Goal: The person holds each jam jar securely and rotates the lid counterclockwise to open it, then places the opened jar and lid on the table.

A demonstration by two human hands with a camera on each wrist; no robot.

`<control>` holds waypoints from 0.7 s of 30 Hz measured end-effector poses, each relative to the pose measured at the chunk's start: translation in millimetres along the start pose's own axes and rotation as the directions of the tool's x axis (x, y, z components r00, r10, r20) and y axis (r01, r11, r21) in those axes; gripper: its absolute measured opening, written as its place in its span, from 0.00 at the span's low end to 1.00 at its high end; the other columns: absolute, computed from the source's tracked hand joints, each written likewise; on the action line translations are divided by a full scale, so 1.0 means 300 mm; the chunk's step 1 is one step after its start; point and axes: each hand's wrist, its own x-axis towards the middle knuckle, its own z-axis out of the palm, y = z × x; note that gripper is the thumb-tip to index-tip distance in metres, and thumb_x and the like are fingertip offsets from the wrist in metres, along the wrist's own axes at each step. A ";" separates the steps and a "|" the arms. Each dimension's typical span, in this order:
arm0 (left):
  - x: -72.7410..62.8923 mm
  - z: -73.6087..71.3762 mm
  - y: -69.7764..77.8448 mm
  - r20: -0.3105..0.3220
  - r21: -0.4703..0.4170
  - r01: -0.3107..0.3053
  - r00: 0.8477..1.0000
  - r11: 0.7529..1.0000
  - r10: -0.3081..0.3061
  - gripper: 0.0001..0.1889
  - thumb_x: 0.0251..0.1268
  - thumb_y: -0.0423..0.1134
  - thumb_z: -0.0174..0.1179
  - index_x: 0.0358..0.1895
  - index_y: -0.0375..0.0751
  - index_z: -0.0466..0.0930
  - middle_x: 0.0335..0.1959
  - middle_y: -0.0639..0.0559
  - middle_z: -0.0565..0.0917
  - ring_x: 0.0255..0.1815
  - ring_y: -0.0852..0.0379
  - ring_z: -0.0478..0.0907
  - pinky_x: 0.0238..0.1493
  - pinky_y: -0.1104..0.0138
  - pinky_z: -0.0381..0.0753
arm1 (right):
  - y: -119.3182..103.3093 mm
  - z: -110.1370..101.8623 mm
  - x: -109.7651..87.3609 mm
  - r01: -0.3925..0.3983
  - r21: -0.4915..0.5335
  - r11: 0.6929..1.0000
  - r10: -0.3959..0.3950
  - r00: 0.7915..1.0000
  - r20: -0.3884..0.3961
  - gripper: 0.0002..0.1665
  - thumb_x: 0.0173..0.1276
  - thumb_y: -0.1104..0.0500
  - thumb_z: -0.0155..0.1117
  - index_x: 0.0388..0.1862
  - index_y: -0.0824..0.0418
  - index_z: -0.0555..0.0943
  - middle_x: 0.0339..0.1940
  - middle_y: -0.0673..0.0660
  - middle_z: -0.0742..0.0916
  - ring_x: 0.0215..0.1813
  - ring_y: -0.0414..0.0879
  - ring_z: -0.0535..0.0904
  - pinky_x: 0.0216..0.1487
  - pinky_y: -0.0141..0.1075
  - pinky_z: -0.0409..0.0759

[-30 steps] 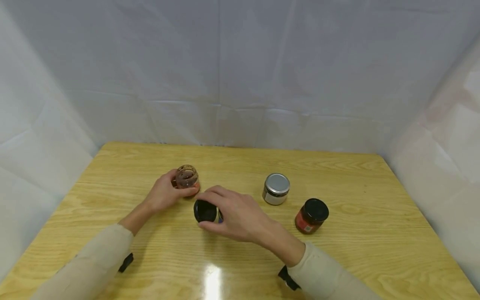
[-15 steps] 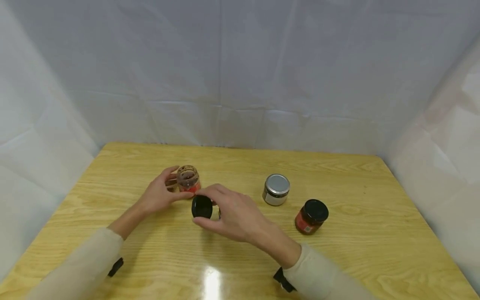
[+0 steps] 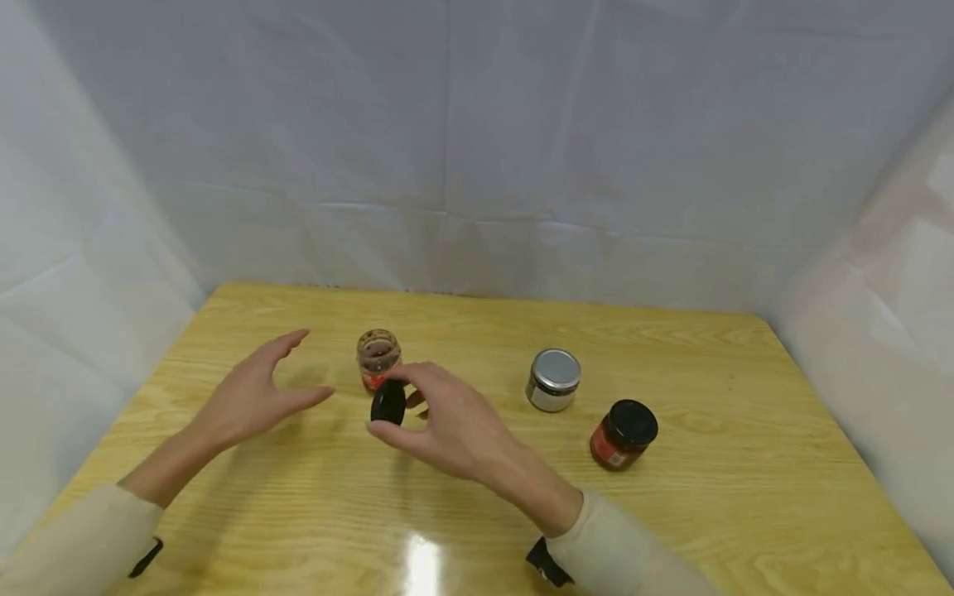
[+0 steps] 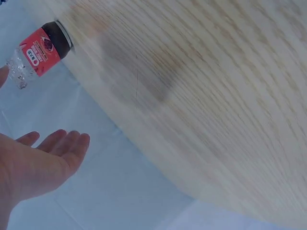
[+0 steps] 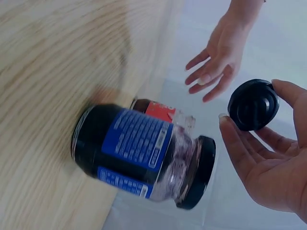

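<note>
My right hand (image 3: 462, 418) pinches a black jar lid (image 3: 388, 403) between thumb and fingertips, held on edge. In the right wrist view the inside of the lid faces the camera. Just beyond it stands a lidless glass jar (image 3: 375, 380) with a red label and dark residue round its upper wall. A blue-labelled jar (image 5: 132, 143) with a black cap stands close to my right hand; in the head view that hand covers it. To the left of the lidless jar, my left hand (image 3: 249, 397) is held away from it, thumb and fingers spread, holding nothing.
On the wooden table (image 3: 715, 505), a silver-lidded jar (image 3: 553, 381) stands right of centre. A red-labelled jar (image 3: 623, 435) with a black lid is nearer, further right. White cloth (image 3: 477, 149) hangs behind the table and along both sides.
My left hand has let go of the red-labelled lidless jar and moved left, toward me. The right hand has shifted slightly left, turning the lid more edge-on.
</note>
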 end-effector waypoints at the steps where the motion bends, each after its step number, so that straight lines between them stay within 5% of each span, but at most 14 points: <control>1: -0.007 -0.005 0.001 -0.006 0.027 -0.001 1.000 1.000 0.001 0.49 0.59 0.62 0.60 0.76 0.41 0.48 0.71 0.32 0.57 0.66 0.29 0.57 0.54 0.34 0.61 | -0.004 0.004 0.002 -0.006 0.035 0.999 0.005 1.000 0.008 0.31 0.64 0.37 0.62 0.61 0.50 0.73 0.54 0.46 0.79 0.46 0.37 0.77 0.43 0.25 0.77; 6: -0.027 -0.014 0.005 -0.080 0.187 -0.053 0.994 0.981 0.069 0.47 0.59 0.65 0.59 0.74 0.41 0.54 0.68 0.33 0.62 0.65 0.30 0.59 0.52 0.33 0.62 | -0.018 0.031 0.011 -0.043 0.172 0.984 0.036 0.999 0.041 0.31 0.63 0.42 0.65 0.62 0.51 0.71 0.55 0.46 0.77 0.48 0.37 0.77 0.45 0.27 0.77; 9: -0.028 -0.010 -0.004 -0.124 0.298 -0.109 0.981 0.948 0.152 0.45 0.57 0.64 0.60 0.72 0.39 0.59 0.66 0.32 0.65 0.63 0.30 0.62 0.51 0.34 0.64 | -0.020 0.051 0.019 -0.085 0.259 0.962 0.070 0.995 0.067 0.31 0.63 0.44 0.66 0.62 0.52 0.69 0.56 0.46 0.76 0.49 0.39 0.77 0.43 0.26 0.77; 16: -0.027 0.002 -0.046 -0.152 0.500 -0.259 0.913 0.826 0.378 0.42 0.51 0.59 0.67 0.66 0.36 0.69 0.62 0.32 0.69 0.57 0.31 0.68 0.51 0.40 0.68 | -0.008 0.096 0.034 -0.180 0.371 0.911 0.147 0.982 0.114 0.33 0.63 0.46 0.67 0.64 0.52 0.68 0.59 0.46 0.74 0.48 0.39 0.78 0.41 0.27 0.78; 21: -0.034 0.009 -0.066 -0.157 0.543 -0.288 0.888 0.789 0.432 0.41 0.50 0.59 0.66 0.64 0.38 0.71 0.61 0.33 0.70 0.58 0.32 0.68 0.50 0.39 0.69 | -0.006 0.133 0.044 -0.248 0.341 0.907 0.207 0.966 0.152 0.36 0.63 0.46 0.67 0.66 0.53 0.67 0.61 0.48 0.73 0.50 0.41 0.78 0.41 0.28 0.78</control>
